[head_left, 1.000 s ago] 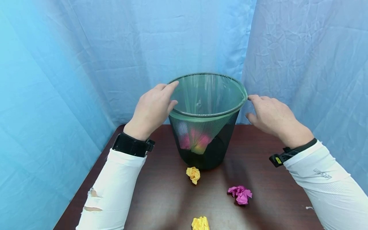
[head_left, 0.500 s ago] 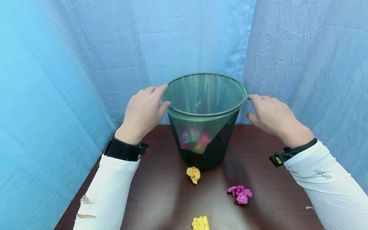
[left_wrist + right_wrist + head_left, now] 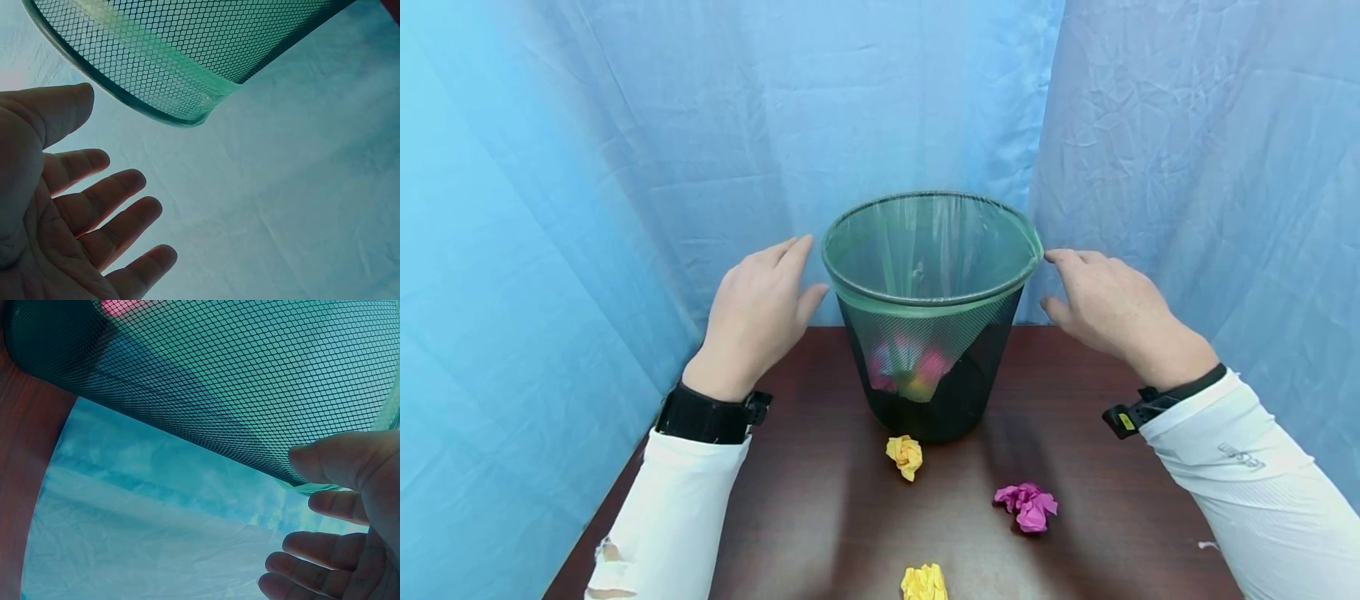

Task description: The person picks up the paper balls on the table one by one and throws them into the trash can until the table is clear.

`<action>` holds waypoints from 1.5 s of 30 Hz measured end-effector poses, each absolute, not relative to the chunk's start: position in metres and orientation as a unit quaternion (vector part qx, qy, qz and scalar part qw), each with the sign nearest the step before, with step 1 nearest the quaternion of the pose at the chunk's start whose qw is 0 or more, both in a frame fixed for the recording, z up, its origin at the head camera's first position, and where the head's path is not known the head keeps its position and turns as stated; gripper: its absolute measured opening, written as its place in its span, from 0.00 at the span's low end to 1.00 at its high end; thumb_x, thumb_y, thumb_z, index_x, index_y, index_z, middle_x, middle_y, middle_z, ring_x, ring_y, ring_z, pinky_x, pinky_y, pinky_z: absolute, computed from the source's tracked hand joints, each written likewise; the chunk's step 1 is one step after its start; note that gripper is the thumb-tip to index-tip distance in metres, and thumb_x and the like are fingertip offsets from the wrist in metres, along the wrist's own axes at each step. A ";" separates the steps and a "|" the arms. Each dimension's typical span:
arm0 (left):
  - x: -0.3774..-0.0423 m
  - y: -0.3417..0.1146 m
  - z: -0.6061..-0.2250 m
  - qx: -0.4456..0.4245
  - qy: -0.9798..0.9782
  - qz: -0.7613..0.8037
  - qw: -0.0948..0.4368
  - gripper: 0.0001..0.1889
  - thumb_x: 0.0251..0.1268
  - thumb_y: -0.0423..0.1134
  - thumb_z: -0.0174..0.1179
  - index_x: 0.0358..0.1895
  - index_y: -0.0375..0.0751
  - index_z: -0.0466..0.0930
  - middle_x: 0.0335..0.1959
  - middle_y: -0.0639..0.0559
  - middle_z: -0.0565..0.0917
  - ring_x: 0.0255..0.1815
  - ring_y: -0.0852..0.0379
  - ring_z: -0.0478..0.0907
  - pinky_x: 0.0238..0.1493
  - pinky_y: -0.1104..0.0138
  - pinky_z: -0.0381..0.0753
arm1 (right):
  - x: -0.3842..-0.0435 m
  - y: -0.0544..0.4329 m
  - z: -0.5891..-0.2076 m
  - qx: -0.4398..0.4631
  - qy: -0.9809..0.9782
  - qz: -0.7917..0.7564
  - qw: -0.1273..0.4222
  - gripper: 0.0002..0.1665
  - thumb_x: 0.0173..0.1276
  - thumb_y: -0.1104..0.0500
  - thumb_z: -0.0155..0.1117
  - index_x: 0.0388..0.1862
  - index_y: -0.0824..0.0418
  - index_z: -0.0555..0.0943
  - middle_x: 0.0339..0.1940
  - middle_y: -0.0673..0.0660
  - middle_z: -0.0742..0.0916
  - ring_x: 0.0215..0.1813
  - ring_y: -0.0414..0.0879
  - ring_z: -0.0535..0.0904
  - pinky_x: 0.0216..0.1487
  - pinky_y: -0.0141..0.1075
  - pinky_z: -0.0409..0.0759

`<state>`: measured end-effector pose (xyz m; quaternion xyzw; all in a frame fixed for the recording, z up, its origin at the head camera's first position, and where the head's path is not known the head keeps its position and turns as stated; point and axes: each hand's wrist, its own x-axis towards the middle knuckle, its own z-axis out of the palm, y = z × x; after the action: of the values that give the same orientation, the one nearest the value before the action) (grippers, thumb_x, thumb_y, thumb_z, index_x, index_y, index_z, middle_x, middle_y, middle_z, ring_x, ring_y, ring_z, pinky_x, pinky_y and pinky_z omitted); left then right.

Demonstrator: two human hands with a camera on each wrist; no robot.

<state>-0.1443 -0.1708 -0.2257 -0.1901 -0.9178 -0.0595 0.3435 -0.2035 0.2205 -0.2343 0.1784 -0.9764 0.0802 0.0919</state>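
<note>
A black mesh wastebasket (image 3: 917,417) stands upright on the table, a translucent green bin liner (image 3: 932,310) folded over its rim. Through the mesh, pink, blue and yellow crumpled pieces show at the bottom. My left hand (image 3: 756,312) hovers to the left of the rim with fingers spread; in the left wrist view a gap separates it from the basket. On the other side my right hand (image 3: 1112,308) has its index fingertip at the rim's right edge; whether it touches the liner I cannot tell. Neither hand holds anything.
A yellow crumpled paper ball (image 3: 905,457) lies at the basket's foot, a magenta paper ball (image 3: 1027,507) to the front right, and another yellow paper ball (image 3: 924,582) at the frame's bottom. Blue curtains (image 3: 700,125) hang behind the dark wooden table (image 3: 805,500).
My left hand has moved off the basket's left rim, leftward and slightly toward me. The right hand has stayed at the right rim. Some coloured contents seen through the mesh have shifted.
</note>
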 end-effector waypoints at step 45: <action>-0.121 -0.177 -0.270 -0.100 -0.974 -0.044 0.196 0.40 0.71 0.51 0.68 0.78 0.32 0.65 0.74 0.32 0.73 0.74 0.30 0.71 0.71 0.33 0.70 | -0.201 0.222 -0.247 0.185 -0.975 0.086 0.089 0.45 0.72 0.51 0.65 0.80 0.69 0.62 0.77 0.77 0.68 0.73 0.77 0.67 0.67 0.74 0.69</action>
<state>-0.1207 -0.1771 -0.2701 -0.1004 -0.9743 -0.0442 0.1965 -0.2013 0.2219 -0.2472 0.1849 -0.9750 0.0856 0.0885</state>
